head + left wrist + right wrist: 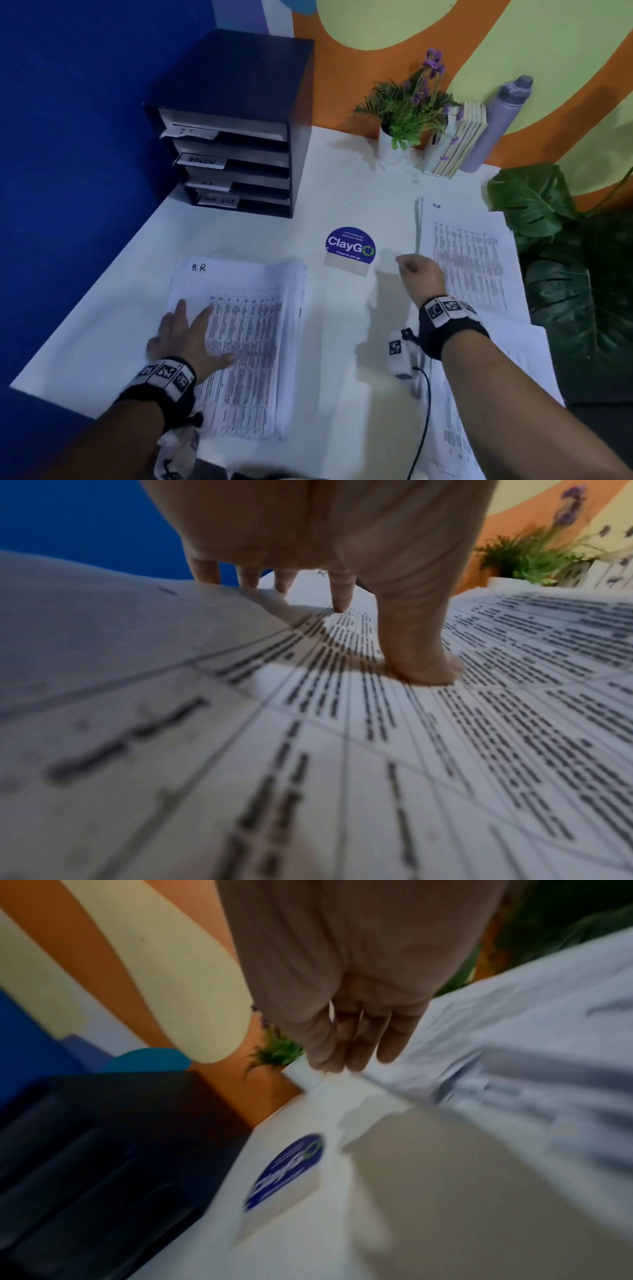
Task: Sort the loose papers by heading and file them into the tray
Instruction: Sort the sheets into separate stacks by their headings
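- The fingers of the left hand are spread apart and laid flat on the top sheet of the big paper pile. The thumb is pressed on the print.
- This pile is seen at about 8 o'clock on the white table. "H.R" is written at its top left corner.
- The fingers of the right hand are kept close together and only a little bent in the right wrist view. Nothing is held in them. That picture is blurred.
- The right hand is seen in the air just left of the loose sheets, at about 3 o'clock. "H.R" is written on the top one too.
- A round blue sticker is stuck on the table between the two hands.
- The dark tray is set at about 11 o'clock, against the blue wall. Four shelves with paper labels are seen in it, and "IT" can be read on the top label.
- A potted plant, some books and a grey bottle are lined up at about 1 o'clock.
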`<state>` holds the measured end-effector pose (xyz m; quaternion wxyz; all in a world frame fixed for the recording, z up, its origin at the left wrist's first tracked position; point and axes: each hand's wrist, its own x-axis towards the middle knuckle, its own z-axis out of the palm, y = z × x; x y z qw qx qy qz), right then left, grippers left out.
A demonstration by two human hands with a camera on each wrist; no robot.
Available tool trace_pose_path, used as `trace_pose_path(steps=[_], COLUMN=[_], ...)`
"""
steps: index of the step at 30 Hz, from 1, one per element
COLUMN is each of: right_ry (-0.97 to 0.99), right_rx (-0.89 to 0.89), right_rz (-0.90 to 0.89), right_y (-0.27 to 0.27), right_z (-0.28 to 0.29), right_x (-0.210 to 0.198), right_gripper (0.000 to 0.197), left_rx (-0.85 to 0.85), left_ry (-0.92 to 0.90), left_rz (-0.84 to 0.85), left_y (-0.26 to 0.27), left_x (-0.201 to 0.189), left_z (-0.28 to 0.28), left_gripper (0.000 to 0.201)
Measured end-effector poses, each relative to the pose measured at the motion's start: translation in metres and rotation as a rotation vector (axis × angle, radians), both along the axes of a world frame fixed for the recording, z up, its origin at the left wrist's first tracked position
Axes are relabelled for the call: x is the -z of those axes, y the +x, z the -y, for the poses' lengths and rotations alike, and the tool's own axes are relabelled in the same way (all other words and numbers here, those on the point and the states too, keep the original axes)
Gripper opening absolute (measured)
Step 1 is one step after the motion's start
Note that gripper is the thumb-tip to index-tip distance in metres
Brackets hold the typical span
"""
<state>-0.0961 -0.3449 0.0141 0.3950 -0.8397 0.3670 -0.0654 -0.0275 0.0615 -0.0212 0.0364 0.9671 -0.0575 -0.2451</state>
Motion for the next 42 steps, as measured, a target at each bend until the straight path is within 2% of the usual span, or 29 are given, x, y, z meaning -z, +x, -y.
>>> trace_pose_path(steps=[3,5,7,9,12,14,18,22,25,27,28,31,34,35,37,40,42], right_ry=[0.314,0.439,0.421,0.312,0.167,0.114,0.145,0.284,0.289,0.288,0.299,0.354,0.437,0.451,0.453,0.445,0.485], right_rx=[-0.121,-0.193,-0.267,-0.323,-0.329,-0.288,-0.127,0.071,0.166,0.201,0.206,0.173,0.149,0.147,0.156,0.154,0.168], right_rz=[0.007,-0.023,-0.041,-0.070,-0.056,-0.119,-0.171,-0.151,-0.142,-0.145,-0.148,-0.153,-0.127,-0.108,-0.095,-0.067,-0.030], right_y=[0.007,0.007,0.004,0.000,-0.004,-0.006,-0.014,-0.028,-0.036,-0.040,-0.042,-0.046,-0.047,-0.047,-0.047,-0.048,-0.048], right_z=[-0.070,-0.115,-0.152,-0.176,-0.198,-0.202,-0.183,-0.163,-0.154,-0.152,-0.152,-0.155,-0.159,-0.159,-0.157,-0.154,-0.155], right_x=[0.003,0.006,0.010,0.012,0.009,0.012,0.016,0.020,0.021,0.020,0.020,0.018,0.020,0.021,0.020,0.018,0.016], right_gripper=[0.019,0.012,0.014,0.029,0.025,0.018,0.005,0.031,0.049,0.054,0.056,0.063,0.069,0.069,0.063,0.035,0.030], left_rx=[-0.103,-0.148,-0.144,-0.114,-0.009,0.035,-0.060,-0.127,-0.095,-0.064,-0.073,-0.094,-0.097,-0.105,-0.131,-0.176,-0.203], left_ry=[-0.068,-0.117,-0.171,-0.278,-0.444,-0.521,-0.604,-0.474,-0.323,-0.263,-0.282,-0.454,-0.567,-0.580,-0.574,-0.585,-0.625], left_rz=[0.102,0.114,0.095,0.078,0.008,-0.040,-0.030,0.055,-0.003,-0.002,0.006,-0.068,-0.160,-0.170,-0.147,-0.085,-0.068], left_y=[0.003,0.007,0.010,0.012,0.009,0.005,0.011,0.025,0.030,0.033,0.033,0.031,0.029,0.029,0.030,0.031,0.030], left_x=[-0.003,-0.003,-0.001,0.000,0.000,0.002,0.003,0.000,-0.008,-0.009,-0.010,-0.009,-0.008,-0.007,-0.006,-0.009,-0.011], left_z=[-0.010,-0.019,-0.025,-0.028,-0.023,-0.019,-0.017,-0.018,-0.014,-0.010,-0.007,0.001,0.000,-0.003,-0.008,-0.014,-0.016], left_gripper=[0.091,0.086,0.084,0.082,0.073,0.068,0.062,0.058,0.058,0.043,0.036,0.049,0.025,0.027,0.031,0.032,0.034])
